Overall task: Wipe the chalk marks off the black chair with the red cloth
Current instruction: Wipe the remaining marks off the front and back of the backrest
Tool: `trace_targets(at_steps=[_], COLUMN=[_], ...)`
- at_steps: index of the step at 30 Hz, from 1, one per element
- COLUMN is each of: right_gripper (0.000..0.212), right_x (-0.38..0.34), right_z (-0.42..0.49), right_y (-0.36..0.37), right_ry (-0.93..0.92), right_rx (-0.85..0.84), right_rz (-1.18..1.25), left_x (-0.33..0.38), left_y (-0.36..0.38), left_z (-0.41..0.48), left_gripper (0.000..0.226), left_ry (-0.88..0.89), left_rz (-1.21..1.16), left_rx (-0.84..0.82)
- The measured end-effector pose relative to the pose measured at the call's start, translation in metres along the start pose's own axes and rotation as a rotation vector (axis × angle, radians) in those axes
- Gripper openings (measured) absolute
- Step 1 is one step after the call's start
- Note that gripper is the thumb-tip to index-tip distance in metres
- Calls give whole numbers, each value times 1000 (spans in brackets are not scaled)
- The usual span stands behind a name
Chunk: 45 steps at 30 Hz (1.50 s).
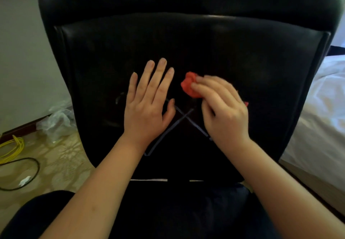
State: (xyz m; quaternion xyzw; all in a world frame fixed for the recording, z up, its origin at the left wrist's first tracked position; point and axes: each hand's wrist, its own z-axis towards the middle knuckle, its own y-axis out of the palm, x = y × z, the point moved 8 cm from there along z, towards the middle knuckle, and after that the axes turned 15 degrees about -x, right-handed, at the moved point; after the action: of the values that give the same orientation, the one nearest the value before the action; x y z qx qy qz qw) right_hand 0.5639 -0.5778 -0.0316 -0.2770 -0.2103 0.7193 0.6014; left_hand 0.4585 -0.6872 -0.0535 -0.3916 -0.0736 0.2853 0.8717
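Left hand [147, 106] flat on black chair [242, 55], right hand [222, 111] gripping red cloth [188, 84]

Glossy, smooth black chair [242, 55], probably leather; crumpled soft red cloth [189, 85].

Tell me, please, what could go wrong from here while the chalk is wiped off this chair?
1. The left hand lies flat on the black chair right at the chalk marks, so it may smear them or hide a stretch that goes unwiped.
2. The red cloth is bunched into a small wad in the right hand, so each pass likely covers little and may spread chalk rather than lift it.
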Motion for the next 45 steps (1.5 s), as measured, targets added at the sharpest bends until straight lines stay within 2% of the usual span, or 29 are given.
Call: trace_targets(at_steps=[3,8,11,15,18,21,27,33,36,40,45], right_gripper=[24,20,22,36,30,22,28,29,26,37,32], right_x=[-8,-2,5,4,-8,-15,3,-18,-30,-21,-3], right_z=[-26,-60,-37,22,35,9,-65,-18,3,-23,-66], right_y=[7,-6,-18,-30,-14,0,-10,3,20,17,6], right_ry=[-65,-71,-41,27,-27,-60,62,35,16,54,121], right_rx=[-43,-64,-4,105,26,-50,-107,-64,-120,-196,-258], right_rz=[-15,-96,-94,-37,-44,-114,-240,-155,-179,-255,-316], left_x=[-1,-1,-1,0,0,-1,0,0,1,0,-1], left_y=[0,1,0,-1,-2,-2,-1,0,0,0,1], left_z=[2,-1,-2,-3,-2,-2,-3,-4,-4,-4,-5], left_gripper=[52,53,52,53,52,50,51,50,48,50,52], left_ry=[-10,-22,-22,-17,-14,-17,-25,-24,-21,-19,-24], left_rz=[3,-3,-10,-11,-15,-12,-21,6,1,8,-8], left_rx=[-8,-14,8,19,8,-1,-6,5,10,3,-11])
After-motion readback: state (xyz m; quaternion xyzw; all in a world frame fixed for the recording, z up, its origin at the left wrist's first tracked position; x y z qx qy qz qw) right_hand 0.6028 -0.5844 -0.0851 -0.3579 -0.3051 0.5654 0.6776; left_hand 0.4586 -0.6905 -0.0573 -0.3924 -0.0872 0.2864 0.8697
